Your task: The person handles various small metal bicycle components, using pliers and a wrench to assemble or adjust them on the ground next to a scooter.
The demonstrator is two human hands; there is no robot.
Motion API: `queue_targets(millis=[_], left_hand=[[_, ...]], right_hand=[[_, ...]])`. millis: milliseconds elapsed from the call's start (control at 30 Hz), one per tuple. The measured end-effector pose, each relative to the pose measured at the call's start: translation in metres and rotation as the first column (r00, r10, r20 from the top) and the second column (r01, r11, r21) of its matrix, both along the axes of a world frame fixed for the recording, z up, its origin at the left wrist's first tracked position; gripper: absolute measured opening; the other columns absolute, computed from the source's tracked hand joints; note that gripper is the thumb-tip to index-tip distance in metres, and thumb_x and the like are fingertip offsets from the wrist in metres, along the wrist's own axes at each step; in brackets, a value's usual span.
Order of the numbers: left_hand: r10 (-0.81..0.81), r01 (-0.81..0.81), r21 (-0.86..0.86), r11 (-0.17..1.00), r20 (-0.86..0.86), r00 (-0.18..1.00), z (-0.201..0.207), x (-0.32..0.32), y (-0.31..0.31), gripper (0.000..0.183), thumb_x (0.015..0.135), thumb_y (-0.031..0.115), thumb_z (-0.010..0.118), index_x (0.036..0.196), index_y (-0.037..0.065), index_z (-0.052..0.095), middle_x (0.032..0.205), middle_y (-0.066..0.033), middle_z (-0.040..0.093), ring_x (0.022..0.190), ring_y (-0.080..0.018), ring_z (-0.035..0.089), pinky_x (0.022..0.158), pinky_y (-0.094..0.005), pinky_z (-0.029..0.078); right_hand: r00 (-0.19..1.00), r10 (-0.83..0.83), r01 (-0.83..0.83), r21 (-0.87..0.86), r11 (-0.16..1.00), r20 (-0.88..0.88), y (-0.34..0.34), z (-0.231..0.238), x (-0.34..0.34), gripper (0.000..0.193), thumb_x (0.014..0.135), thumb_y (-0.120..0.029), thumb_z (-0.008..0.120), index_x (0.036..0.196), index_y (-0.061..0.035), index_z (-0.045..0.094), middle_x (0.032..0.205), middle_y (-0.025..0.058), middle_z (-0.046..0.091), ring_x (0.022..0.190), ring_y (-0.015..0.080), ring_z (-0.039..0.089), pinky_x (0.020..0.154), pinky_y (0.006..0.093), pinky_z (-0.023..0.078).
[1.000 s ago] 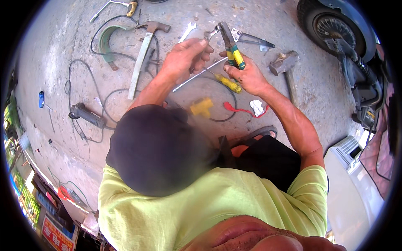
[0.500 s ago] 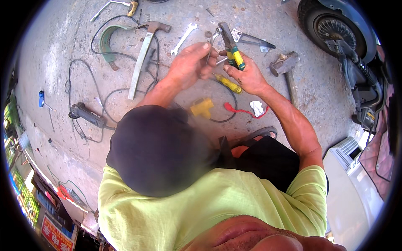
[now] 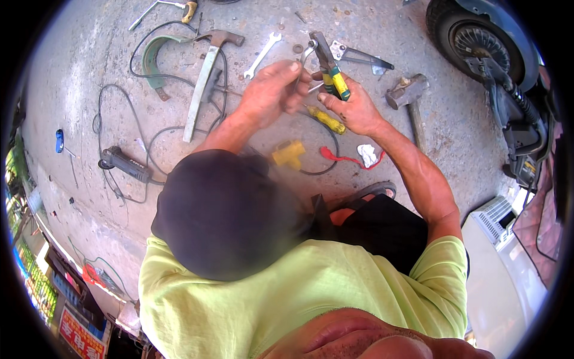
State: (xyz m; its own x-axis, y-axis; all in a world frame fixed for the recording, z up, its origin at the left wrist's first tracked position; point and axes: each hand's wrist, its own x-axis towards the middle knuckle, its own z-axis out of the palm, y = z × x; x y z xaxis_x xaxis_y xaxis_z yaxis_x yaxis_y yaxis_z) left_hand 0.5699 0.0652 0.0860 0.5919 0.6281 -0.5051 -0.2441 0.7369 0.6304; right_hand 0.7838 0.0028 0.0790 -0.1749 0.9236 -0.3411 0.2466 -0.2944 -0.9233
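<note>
My left hand (image 3: 272, 90) is closed, pinching a thin bent metal piece (image 3: 305, 55) between thumb and fingers. My right hand (image 3: 354, 109) is wrapped round the yellow and green handles of a pair of pliers (image 3: 338, 82). The pliers' dark jaws point up and away, beside the hooked far end of the metal piece; whether they bite on it I cannot tell. A thin, light-coloured rod shows between the two hands, partly hidden by fingers. Just under my right hand, a screwdriver with a yellow handle (image 3: 326, 119) lies on the floor.
On the concrete lie an open-end wrench (image 3: 263, 55), a hammer (image 3: 202, 90), a curved green metal band (image 3: 150, 63), a black bracket (image 3: 366, 57) and a heavy hammer (image 3: 407, 92). An angle grinder (image 3: 125, 165) with its cord is at left. A vehicle wheel (image 3: 478, 46) stands far right.
The bent metal piece looks turned slightly in my left hand. Both hands and the pliers stay almost where they were.
</note>
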Motion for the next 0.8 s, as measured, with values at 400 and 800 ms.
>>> queue_targets(millis=[400, 800], left_hand=[[0.067, -0.066, 0.033, 0.997, -0.028, 0.997, -0.005, 0.003, -0.002, 0.027, 0.104, 0.030, 0.058, 0.102, 0.004, 0.063, 0.080, -0.0060, 0.059, 0.058, -0.0125, 0.048, 0.051, -0.0268, 0.038], [0.089, -0.083, 0.085, 0.993, -0.078, 0.993, -0.007, 0.001, -0.003, 0.027, 0.104, 0.029, 0.059, 0.102, 0.003, 0.064, 0.080, -0.0055, 0.060, 0.058, -0.0123, 0.049, 0.051, -0.0267, 0.039]], right_hand=[[0.981, 0.007, -0.051, -0.224, 0.973, -0.193, 0.003, 0.008, -0.002, 0.041, 0.096, -0.018, 0.068, 0.133, -0.0027, 0.059, 0.113, 0.0102, 0.068, 0.106, 0.0176, 0.063, 0.094, 0.0334, 0.050], [0.997, -0.014, 0.002, -0.152, 0.988, -0.080, 0.001, 0.005, -0.007, 0.041, 0.095, -0.019, 0.069, 0.132, -0.0043, 0.061, 0.115, 0.0106, 0.066, 0.107, 0.0179, 0.062, 0.094, 0.0341, 0.050]])
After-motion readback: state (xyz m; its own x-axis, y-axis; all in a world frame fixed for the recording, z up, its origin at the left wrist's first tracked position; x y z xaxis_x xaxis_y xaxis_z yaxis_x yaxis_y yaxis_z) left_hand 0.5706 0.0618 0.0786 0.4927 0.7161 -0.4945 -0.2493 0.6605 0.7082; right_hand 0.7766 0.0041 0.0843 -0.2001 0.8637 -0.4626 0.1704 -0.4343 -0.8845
